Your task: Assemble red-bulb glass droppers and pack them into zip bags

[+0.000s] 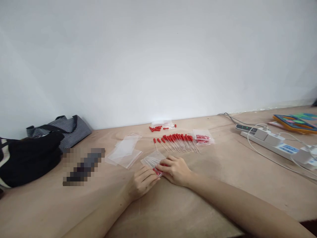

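Note:
A clear plastic bag (pixel 151 159) holding thin droppers with red bulbs lies on the table in front of me. My left hand (pixel 143 181) pinches its near edge beside the red bulbs. From the right, my right hand (pixel 175 169) has its fingers closed over the bag's right side, partly covering the bulbs. Beyond the hands, a row of red-capped droppers (pixel 179 140) lies fanned out on the table. Flat clear zip bags (pixel 127 145) overlap to the left of the row. A bag of red bulbs (pixel 203 138) rests at the row's right end.
Loose red bulbs (pixel 156 128) lie near the wall. At the right are a white power strip (pixel 279 150) with plugs and cables, and colourful boards (pixel 294 123). A black bag (pixel 32 158), a striped bag (pixel 71 132) and a blurred dark object (pixel 85 167) are at the left.

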A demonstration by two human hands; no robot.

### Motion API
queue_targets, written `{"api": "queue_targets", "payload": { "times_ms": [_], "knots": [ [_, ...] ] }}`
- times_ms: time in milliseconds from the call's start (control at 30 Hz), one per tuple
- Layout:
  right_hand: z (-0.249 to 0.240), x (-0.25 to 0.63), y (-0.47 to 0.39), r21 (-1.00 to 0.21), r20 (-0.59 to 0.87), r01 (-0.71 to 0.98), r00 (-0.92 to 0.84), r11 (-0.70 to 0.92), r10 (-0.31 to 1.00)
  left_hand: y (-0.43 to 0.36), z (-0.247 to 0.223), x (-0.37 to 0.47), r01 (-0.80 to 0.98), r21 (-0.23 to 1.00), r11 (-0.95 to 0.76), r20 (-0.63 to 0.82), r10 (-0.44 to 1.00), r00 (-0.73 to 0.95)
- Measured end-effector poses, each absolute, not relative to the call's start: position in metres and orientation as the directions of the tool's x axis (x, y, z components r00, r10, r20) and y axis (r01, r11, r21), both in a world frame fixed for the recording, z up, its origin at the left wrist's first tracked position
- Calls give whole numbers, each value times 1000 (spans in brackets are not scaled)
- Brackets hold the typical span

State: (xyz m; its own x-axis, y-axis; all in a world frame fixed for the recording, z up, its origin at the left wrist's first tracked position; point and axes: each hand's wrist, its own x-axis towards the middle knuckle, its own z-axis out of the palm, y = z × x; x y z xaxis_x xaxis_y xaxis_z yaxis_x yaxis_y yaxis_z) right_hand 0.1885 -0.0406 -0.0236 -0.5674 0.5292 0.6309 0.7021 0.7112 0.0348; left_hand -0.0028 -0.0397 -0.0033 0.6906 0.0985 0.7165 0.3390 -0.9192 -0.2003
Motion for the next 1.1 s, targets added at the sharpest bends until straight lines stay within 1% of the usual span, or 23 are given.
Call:
{"api": "queue_targets", "payload": {
  "times_ms": [67,100,200,267,333,367,433,500,567,667,733,800,900,1000,1100],
  "knots": [
    [-24,190,-40,5,630,663,-583,748,513,-38,-2,-5,330,-127,-935,722,141,677],
    [-23,194,-39,-38,636,645,-573,763,516,-37,0,-8,348,-88,-933,730,177,660],
    [-16,215,-31,-258,658,582,-479,771,581,-29,3,-18,463,-1,-886,748,307,589],
    [-9,235,-23,-417,663,524,-383,742,643,-22,2,-23,552,23,-834,736,387,555],
    [-3,258,-13,-514,689,468,-275,719,671,-16,-2,-26,624,34,-781,699,464,544],
    [0,271,-8,-533,709,468,-208,705,674,-13,-4,-27,651,37,-758,676,499,543],
    [1,296,3,-539,767,526,-15,658,641,-9,-10,-28,685,47,-727,629,554,545],
    [-1,320,13,-519,807,639,148,567,572,-6,-15,-29,696,55,-716,598,582,551],
    [-7,341,24,-477,826,751,206,457,524,-5,-17,-30,698,60,-714,583,593,555],
    [-18,360,37,-444,804,836,213,323,555,-4,-19,-31,695,75,-715,561,607,564],
    [-26,364,42,-393,754,890,168,230,635,-4,-19,-31,695,91,-714,537,622,569],
    [-31,366,43,-314,677,938,110,150,728,-4,-19,-31,695,102,-711,523,633,571],
    [-34,367,40,-224,592,972,73,76,803,-3,-20,-31,692,103,-715,531,627,569],
    [-30,363,32,-202,590,979,99,28,801,-3,-22,-31,694,76,-716,540,615,575],
    [-24,348,23,-259,651,966,162,16,742,-2,-22,-32,776,-4,-631,567,638,521]
  ]
}}
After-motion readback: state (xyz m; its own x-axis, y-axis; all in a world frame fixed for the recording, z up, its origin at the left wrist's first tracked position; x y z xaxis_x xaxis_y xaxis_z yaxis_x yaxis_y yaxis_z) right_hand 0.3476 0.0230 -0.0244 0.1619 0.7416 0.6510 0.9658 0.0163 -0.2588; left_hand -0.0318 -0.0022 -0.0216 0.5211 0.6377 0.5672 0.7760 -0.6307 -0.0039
